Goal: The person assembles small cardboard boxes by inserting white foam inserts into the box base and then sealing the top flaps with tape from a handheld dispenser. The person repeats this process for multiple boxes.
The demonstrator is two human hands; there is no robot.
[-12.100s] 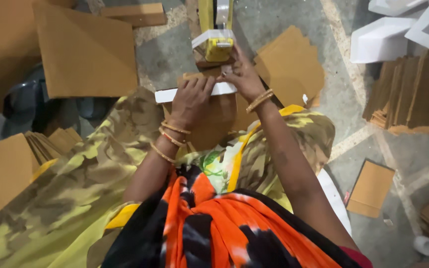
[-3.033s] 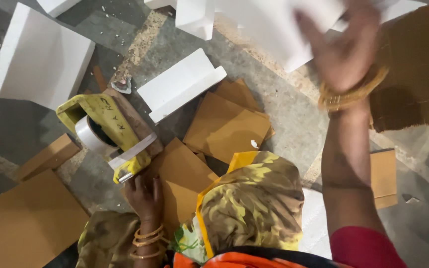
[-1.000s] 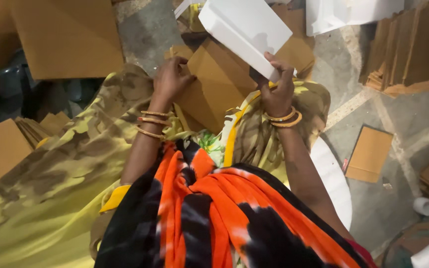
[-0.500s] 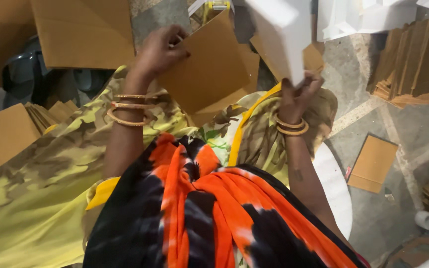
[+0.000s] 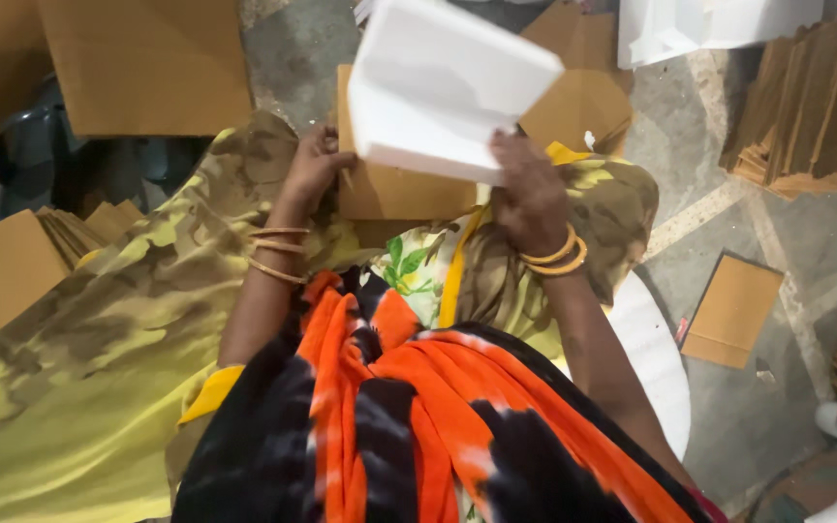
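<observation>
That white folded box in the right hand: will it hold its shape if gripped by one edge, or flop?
The white box probably stays fairly stiff: its panels look flat and its folds crisp while the right hand holds only its lower edge. It seems light for its size, raised one-handed. Being hollow thin board, it could likely crush under a hard squeeze.

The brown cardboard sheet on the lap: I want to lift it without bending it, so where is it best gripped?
Grip the brown cardboard sheet on its free left edge, coming from the left, where the left hand already pinches it. The white flat box, held by the right hand, covers its upper right part.
</observation>
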